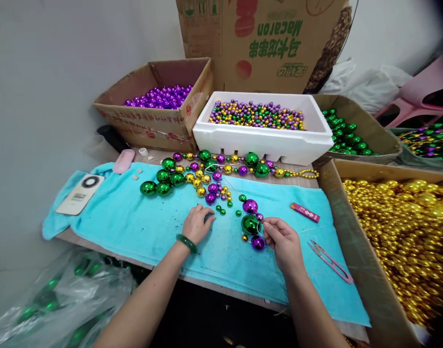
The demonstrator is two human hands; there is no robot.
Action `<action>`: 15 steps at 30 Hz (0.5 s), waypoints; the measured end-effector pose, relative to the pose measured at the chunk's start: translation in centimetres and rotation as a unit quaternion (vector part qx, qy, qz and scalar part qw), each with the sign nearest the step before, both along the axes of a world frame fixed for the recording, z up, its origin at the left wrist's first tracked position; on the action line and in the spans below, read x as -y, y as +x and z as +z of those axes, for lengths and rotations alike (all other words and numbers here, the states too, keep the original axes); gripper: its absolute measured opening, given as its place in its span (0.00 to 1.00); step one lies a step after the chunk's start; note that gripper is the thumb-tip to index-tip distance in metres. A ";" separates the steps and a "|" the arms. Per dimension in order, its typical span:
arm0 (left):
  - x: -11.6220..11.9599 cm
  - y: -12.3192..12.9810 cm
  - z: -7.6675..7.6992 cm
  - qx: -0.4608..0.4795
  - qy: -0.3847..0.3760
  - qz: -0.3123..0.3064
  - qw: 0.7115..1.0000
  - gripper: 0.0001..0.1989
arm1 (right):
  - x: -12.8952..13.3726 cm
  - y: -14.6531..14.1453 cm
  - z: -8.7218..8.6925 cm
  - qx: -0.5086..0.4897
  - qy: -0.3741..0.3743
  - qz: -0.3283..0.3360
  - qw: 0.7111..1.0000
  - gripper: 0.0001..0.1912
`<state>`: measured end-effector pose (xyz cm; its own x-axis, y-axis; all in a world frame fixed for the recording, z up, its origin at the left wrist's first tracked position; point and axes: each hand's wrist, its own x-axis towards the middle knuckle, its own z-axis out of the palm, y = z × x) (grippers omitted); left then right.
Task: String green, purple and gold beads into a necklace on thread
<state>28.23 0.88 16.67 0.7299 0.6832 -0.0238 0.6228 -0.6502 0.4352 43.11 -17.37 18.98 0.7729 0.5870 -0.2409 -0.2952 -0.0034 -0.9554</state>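
My left hand [197,223], with a green bangle [187,243] on the wrist, rests on the turquoise towel [127,217]. Its thumb and index finger are slightly apart, just short of two small green beads [220,210]; nothing shows in it. My right hand [282,238] pinches a thin white string [259,228] beside a short run of strung beads: a large green bead [249,224], purple beads [250,206] and a small gold one [245,238]. From there a thin line [231,187] stretches up and left. Loose gold beads [196,182] and small mixed beads lie beyond my left hand.
A finished-looking bead strand [243,170] lies along the back, before a white foam box [261,140] of mixed beads. Pink thread snips [332,263] and a red packet [305,212] lie right. Cartons hold purple [163,96], green [342,130] and gold beads [406,232].
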 end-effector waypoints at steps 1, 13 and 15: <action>0.0 0.0 -0.1 0.005 0.002 0.005 1.000 0.09 | 0.0 0.0 -0.2 0.001 0.003 -0.002 1.000 0.16; -0.4 0.1 -1.1 0.018 0.011 0.043 0.999 0.09 | -1.9 -4.5 1.5 -0.011 0.057 0.091 0.994 0.11; -0.4 0.1 -1.2 0.004 0.007 0.065 0.998 0.09 | -2.4 -5.5 1.9 -0.009 0.060 0.113 0.992 0.11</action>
